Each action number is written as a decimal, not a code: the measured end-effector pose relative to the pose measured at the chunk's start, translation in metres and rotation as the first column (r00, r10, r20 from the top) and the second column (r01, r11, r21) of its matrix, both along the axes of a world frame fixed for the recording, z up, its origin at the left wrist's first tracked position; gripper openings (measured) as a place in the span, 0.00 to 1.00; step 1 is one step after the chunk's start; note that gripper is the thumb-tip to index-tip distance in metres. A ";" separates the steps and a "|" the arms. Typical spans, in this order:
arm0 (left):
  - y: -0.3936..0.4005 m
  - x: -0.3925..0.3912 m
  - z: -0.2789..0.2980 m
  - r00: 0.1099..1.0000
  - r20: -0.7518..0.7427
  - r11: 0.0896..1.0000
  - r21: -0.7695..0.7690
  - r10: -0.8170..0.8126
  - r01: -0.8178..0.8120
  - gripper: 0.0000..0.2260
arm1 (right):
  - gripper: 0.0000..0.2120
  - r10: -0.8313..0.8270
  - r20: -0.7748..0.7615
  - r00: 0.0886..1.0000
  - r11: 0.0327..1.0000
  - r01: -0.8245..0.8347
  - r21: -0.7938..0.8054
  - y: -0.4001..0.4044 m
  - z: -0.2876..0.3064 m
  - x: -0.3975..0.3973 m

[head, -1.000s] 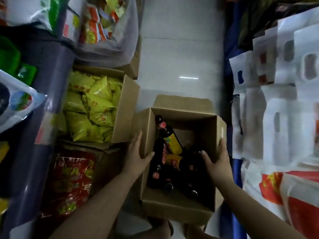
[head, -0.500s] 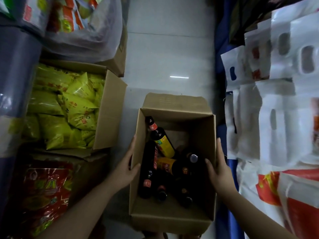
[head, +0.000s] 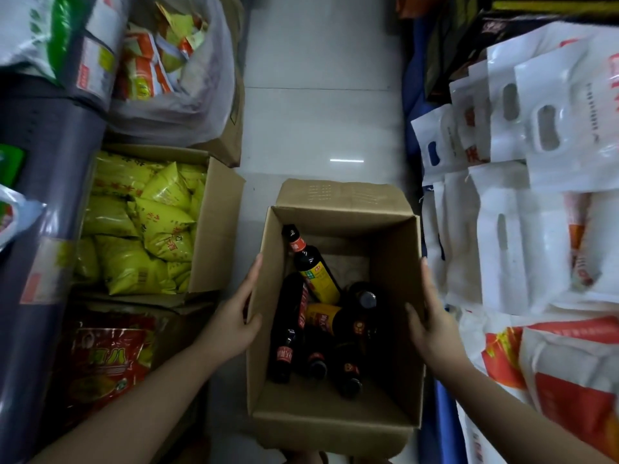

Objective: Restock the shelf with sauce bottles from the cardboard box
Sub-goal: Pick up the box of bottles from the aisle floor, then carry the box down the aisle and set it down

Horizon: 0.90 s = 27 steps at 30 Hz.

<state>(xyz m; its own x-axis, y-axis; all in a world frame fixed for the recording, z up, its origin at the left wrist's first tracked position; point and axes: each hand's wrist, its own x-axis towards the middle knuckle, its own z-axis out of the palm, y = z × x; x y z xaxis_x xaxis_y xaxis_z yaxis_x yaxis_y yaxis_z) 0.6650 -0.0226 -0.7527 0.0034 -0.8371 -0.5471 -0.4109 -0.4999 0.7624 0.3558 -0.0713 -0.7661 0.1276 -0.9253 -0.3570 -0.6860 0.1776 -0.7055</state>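
— What does the person have on?

— Only 2 arms show. The left forearm [head: 134, 403] and the right forearm [head: 519, 403] are both bare as far as the bottom edge, so any clothing lies outside the view.

— And the hands?

— The left hand [head: 234, 316] and the right hand [head: 432, 323] are bare too. They are slender, with long fingers [head: 253, 272]. A nail shows at 1 fingertip on each hand, and it looks plain and short, though the light is too dim to be sure.

— Anything else of the body?

— A small rounded bit at the bottom edge, too cropped to tell what part it is.
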 end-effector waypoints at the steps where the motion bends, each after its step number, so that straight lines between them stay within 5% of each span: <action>1: -0.002 0.002 0.006 1.000 0.008 1.000 -0.004 -0.017 0.017 0.45 | 0.40 0.020 -0.008 1.000 1.000 -0.020 -0.009 -0.003 0.007 -0.002; 15: -0.043 0.007 0.200 0.998 -0.046 0.997 -0.058 -0.048 0.045 0.47 | 0.37 0.089 -0.033 0.996 0.993 -0.091 -0.074 -0.060 0.223 -0.010; 22: -0.111 0.018 0.351 0.995 -0.003 0.979 -0.180 -0.096 0.094 0.44 | 0.37 0.122 -0.052 0.991 0.982 -0.128 -0.136 -0.122 0.362 -0.004; 27: -0.178 0.026 0.408 0.997 0.041 0.976 -0.209 -0.058 0.066 0.47 | 0.39 0.117 -0.054 0.992 0.974 -0.125 -0.187 -0.196 0.419 0.004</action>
<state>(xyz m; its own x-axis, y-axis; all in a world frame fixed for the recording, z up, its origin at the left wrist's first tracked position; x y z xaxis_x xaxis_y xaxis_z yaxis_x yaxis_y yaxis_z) 0.6908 -0.2007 -0.3447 -0.0364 -0.9326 -0.3590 -0.4637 -0.3025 0.8327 0.3598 -0.2677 -0.3476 0.2314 -0.9552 -0.1844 -0.7243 -0.0426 -0.6881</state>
